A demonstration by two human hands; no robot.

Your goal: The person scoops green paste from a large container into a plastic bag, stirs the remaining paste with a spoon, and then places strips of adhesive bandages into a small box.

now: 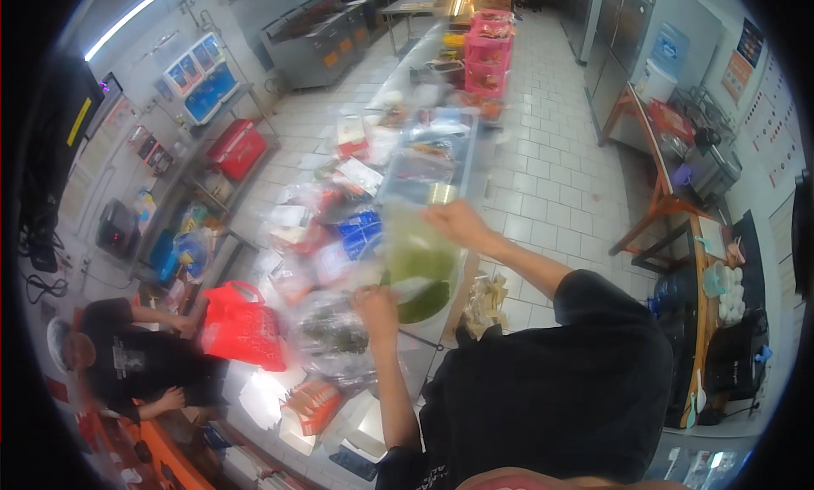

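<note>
Over the cluttered worktable, a clear plastic bag with something green in it (pixel 424 295) hangs between my two hands; motion blurs it. My right hand (pixel 460 227) is closed on its upper edge. Lower down and to the left, my left hand (pixel 376 310) is closed at the bag's left side, its fingertips partly smeared. Just left of that hand lies another clear plastic bag (pixel 326 333) with dark green contents. A blue packet (pixel 359 233) rests beyond my left hand. What the green stuff is, I cannot make out.
A red carrier bag (pixel 243 327) stands at left, near a co-worker in a dark shirt (pixel 153 354). Grey-blue tubs (pixel 432 155) and pink stacked crates (pixel 489 53) extend away along the table. A tiled floor (pixel 551 168) and wooden side table (pixel 649 151) lie to the right.
</note>
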